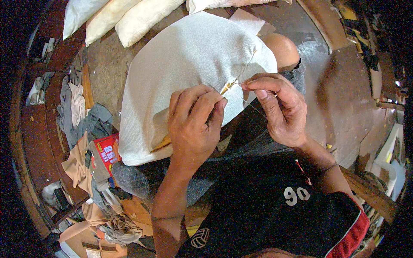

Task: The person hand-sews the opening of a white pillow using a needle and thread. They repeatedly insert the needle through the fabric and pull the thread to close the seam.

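Note:
A large white fabric cushion [185, 60] lies across my lap, its seam edge turned toward me. Yellow filling [227, 87] shows through a short gap in that seam, and the cloth puckers along the stitched line beyond it. With fingers curled, my left hand [193, 118] pinches the cushion's edge just left of the gap. On the other side, my right hand [282, 107] has its thumb and fingertips closed on a thin thread [253, 108] near the seam. Whether a needle is between those fingertips is too small to tell.
Several stuffed pale cushions [144, 19] lie at the far left on the brown floor [340, 107]. Crumpled cloths [97, 124] and a red box [107, 152] are at the left. A bare knee [282, 51] is beyond the cushion's right end.

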The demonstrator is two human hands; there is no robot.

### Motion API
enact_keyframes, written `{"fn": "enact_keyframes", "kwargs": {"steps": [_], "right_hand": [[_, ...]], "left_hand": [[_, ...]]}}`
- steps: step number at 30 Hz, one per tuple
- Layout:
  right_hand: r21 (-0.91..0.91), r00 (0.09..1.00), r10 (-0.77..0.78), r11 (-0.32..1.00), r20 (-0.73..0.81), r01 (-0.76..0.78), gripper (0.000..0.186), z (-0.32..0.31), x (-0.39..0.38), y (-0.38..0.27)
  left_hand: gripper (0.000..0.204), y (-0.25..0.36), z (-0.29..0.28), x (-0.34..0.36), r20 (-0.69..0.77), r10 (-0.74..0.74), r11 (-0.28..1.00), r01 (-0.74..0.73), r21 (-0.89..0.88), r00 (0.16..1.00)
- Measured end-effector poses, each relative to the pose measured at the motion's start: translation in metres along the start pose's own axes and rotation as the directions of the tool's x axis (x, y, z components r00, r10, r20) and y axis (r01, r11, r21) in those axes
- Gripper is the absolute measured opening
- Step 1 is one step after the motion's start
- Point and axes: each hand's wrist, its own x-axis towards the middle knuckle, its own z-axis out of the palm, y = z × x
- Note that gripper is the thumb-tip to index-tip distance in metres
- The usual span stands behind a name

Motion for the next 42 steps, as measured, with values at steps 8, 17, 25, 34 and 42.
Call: {"fn": "enact_keyframes", "kwargs": {"steps": [8, 17, 25, 34, 42], "right_hand": [[-0.016, 1.000, -0.029, 0.999, -0.011, 0.029, 0.014, 0.0014, -0.0001, 0.0018], [0.009, 0.999, 0.032, 0.999, 0.003, -0.032, 0.015, 0.0000, -0.0034, 0.0022], [-0.036, 1.000, -0.029, 0.999, -0.008, 0.028, 0.015, -0.0004, -0.0016, -0.0001], [-0.078, 0.999, -0.052, 0.996, -0.014, 0.051, 0.015, 0.0007, -0.0023, -0.0024], [-0.071, 0.997, -0.074, 0.995, -0.001, 0.074, 0.015, -0.0004, -0.0011, -0.0024]], "left_hand": [[0.015, -0.0002, -0.0005, -0.0010, -0.002, 0.008, 1.000, -0.008, 0.005, 1.000], [0.016, -0.0028, 0.0017, -0.0006, -0.018, 0.078, 0.997, -0.077, 0.023, 0.997], [0.015, -0.0020, 0.0006, -0.0012, 0.010, 0.031, 0.999, -0.031, 0.025, 0.999], [0.015, -0.0011, -0.0003, -0.0012, 0.025, 0.014, 1.000, -0.015, 0.021, 1.000], [0.015, -0.0002, -0.0003, -0.0007, 0.034, 0.007, 0.999, -0.009, 0.037, 0.999]]}}
